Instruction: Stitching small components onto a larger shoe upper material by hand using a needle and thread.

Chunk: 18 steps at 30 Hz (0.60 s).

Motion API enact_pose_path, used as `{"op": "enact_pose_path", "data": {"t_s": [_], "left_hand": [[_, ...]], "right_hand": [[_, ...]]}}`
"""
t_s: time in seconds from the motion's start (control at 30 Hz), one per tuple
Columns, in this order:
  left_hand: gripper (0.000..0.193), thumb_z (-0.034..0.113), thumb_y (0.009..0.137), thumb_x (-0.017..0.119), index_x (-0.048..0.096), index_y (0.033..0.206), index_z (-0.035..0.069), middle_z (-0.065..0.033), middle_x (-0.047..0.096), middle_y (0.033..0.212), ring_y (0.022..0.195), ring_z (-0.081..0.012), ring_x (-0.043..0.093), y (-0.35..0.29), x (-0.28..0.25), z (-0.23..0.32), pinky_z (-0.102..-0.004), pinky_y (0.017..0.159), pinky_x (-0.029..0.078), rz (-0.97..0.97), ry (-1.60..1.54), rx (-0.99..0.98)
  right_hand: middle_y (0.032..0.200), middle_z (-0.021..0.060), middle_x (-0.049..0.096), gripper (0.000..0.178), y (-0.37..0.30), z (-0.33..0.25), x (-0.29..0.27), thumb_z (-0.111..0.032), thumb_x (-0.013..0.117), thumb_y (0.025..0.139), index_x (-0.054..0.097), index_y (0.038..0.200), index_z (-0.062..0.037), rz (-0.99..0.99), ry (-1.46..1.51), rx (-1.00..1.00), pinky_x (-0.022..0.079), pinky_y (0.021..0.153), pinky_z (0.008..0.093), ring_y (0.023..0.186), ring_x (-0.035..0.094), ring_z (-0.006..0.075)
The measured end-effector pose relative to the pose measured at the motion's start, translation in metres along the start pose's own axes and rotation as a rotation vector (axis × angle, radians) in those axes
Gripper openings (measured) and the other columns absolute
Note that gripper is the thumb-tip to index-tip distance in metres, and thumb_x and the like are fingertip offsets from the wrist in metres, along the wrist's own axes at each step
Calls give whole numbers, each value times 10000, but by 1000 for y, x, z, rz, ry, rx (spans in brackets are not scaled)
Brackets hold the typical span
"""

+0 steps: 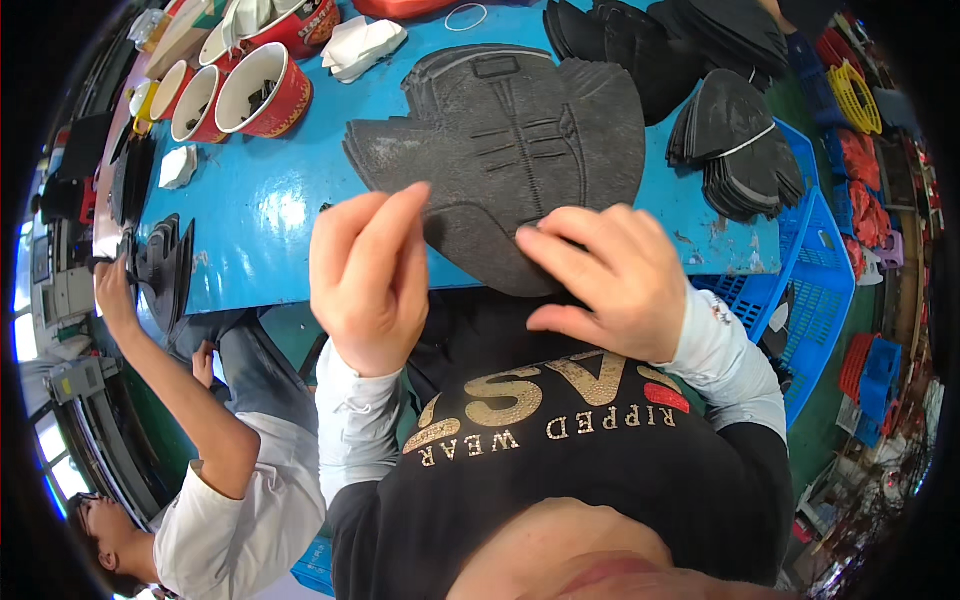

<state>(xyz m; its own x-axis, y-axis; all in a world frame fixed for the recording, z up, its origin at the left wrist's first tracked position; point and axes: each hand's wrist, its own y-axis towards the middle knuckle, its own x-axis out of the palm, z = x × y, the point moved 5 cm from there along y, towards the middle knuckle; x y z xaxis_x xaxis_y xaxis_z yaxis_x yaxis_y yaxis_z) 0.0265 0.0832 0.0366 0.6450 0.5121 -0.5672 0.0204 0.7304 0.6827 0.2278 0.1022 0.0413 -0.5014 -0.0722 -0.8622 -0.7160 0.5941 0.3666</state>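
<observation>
Though upside-down, gold shirt lettering [505,398] near the black stack [510,160]

Stack of flat pieces [530,150] on the table [265,215], reaching its near edge.
Tubs [285,110] stand to its left, crumpled tissue [362,50] between; right, a banded bundle [735,135], then a crate [820,260] beside the table.

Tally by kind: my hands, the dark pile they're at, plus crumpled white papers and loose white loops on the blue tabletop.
Left hand and right hand: 2
Dark pile: 1
Crumpled white papers: 2
Loose white loop: 1
Total: 6
</observation>
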Motion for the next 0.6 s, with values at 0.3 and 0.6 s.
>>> {"op": "enact_pose_path", "data": {"t_s": [0.3,0.6], "left_hand": [[295,-139,789,700,677,1051,-6,-112,609,991,773,-150,570,-34,-11,4,-243,672,468,123,-401,-255],[258,-100,907,582,597,1151,-18,-158,565,1138,923,-216,635,-33,-2,7,-289,754,541,56,-864,-428]], "right_hand": [[969,103,656,71,3,13,-3,-41,673,858,702,923,-47,-11,353,128,527,619,307,719,656,208],[877,119,681,141,13,178,-83,-116,620,961,571,1035,-6,811,1096,422,587,710,314,814,707,204]]}}
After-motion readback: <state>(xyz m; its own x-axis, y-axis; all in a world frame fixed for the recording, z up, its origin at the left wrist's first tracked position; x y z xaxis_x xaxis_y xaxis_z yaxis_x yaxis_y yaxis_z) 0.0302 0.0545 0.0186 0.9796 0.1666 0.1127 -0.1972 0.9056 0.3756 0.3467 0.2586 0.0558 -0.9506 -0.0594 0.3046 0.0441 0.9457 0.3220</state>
